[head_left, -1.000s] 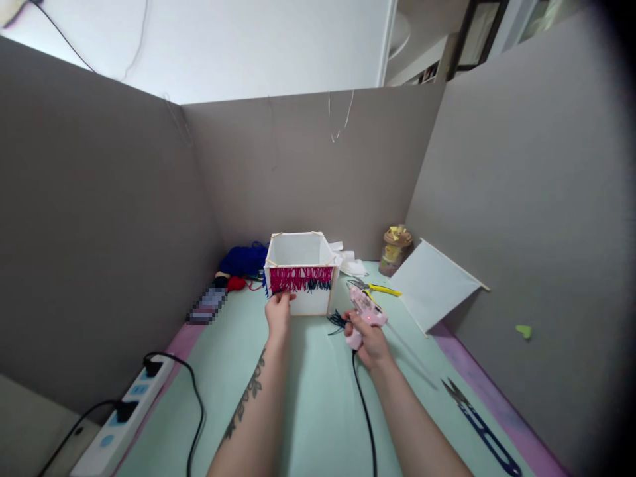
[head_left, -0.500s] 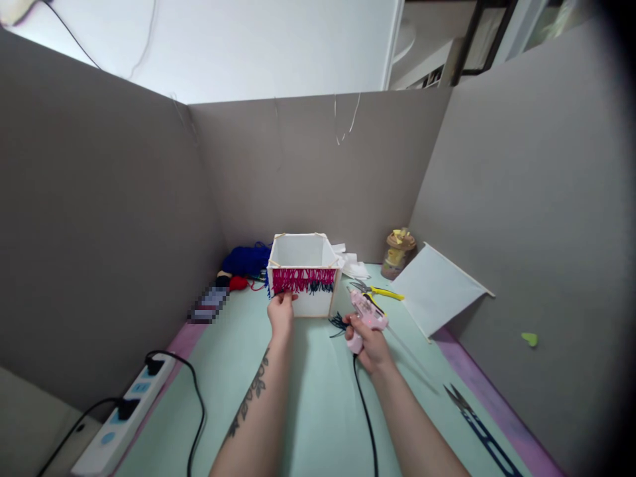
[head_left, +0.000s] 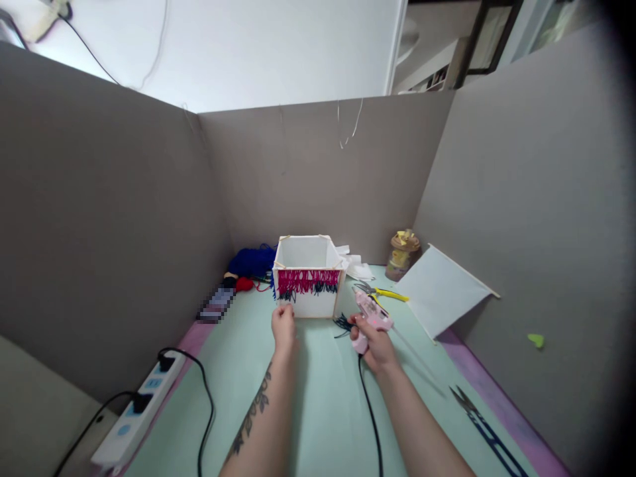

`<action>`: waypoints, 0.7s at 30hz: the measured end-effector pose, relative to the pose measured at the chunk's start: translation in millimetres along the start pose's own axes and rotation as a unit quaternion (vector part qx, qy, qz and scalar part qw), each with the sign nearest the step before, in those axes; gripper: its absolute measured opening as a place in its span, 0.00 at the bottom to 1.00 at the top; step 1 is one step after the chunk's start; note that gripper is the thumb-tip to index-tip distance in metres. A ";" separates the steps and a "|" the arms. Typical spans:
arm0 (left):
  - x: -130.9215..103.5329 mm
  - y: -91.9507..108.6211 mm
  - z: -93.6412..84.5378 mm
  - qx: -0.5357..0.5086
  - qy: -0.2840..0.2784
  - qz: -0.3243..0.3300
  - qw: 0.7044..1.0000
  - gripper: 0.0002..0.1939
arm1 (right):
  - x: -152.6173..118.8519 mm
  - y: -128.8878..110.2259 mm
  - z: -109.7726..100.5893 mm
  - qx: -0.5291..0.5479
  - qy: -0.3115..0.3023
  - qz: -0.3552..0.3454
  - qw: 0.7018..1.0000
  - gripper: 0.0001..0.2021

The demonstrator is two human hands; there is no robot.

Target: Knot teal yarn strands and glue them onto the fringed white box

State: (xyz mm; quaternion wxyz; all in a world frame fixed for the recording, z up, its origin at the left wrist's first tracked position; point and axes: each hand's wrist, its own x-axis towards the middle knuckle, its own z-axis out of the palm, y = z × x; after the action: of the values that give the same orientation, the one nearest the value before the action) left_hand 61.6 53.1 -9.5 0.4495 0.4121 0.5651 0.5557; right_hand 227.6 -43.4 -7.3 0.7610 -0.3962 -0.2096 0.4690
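A white open-topped box [head_left: 314, 306] stands on the mat, its front hung with a crimson yarn fringe [head_left: 303, 281] and dark yarn strands [head_left: 325, 289] at the lower right and lower left of it. My left hand [head_left: 283, 324] is closed just before the box's lower left front; whatever its fingers hold, if anything, is hidden. Gripped in my right hand [head_left: 373, 343] is a pink hot glue gun [head_left: 370, 311], its nozzle pointing up and left, to the right of the box. A bunch of dark yarn pieces [head_left: 342, 323] lies beside my right fingers.
Yellow-handled pliers [head_left: 390, 293], a tan-and-yellow jar [head_left: 401, 255] and a white panel [head_left: 444, 291] sit to the right. Dark thread snips [head_left: 487, 430] lie nearer. Blue yarn [head_left: 252, 261] is at back left, a power strip [head_left: 136, 414] at front left. The glue gun's cord [head_left: 370, 404] trails toward me.
My left hand has come down and away from the fringe, and dark strands now show at the fringe's lower left. My right hand keeps the glue gun. The view has shifted slightly.
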 end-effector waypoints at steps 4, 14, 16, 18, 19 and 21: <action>2.8 8.5 -2.4 -0.006 -0.054 0.051 0.997 0.16 | 0.0 0.2 0.1 -0.001 -0.003 -0.008 1.000 0.15; -35.1 17.9 20.3 0.102 -0.265 0.068 0.956 0.07 | 8.0 -11.2 -8.4 0.047 0.050 -0.022 0.997 0.15; -61.1 37.9 20.8 0.134 -0.373 0.144 0.907 0.03 | 10.8 -13.2 -12.0 0.056 0.073 -0.020 0.996 0.14; -97.2 61.8 10.1 0.143 -0.488 0.180 0.842 0.07 | 12.6 -14.1 -14.6 0.060 0.090 -0.016 0.994 0.14; -118.8 72.5 0.6 0.147 -0.576 0.181 0.784 0.10 | 13.0 -14.1 -15.1 0.062 0.093 -0.013 0.994 0.14; -166.6 86.9 -23.8 0.139 -0.648 0.188 0.725 0.11 | 12.9 -13.3 -14.8 0.067 0.088 -0.007 0.994 0.15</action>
State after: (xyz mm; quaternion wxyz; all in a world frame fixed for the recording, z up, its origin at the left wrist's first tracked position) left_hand 78.3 -110.1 85.2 0.5304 0.8273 0.1188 0.1418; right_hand 251.2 -41.4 -6.2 0.8045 -0.3831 -0.1128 0.4396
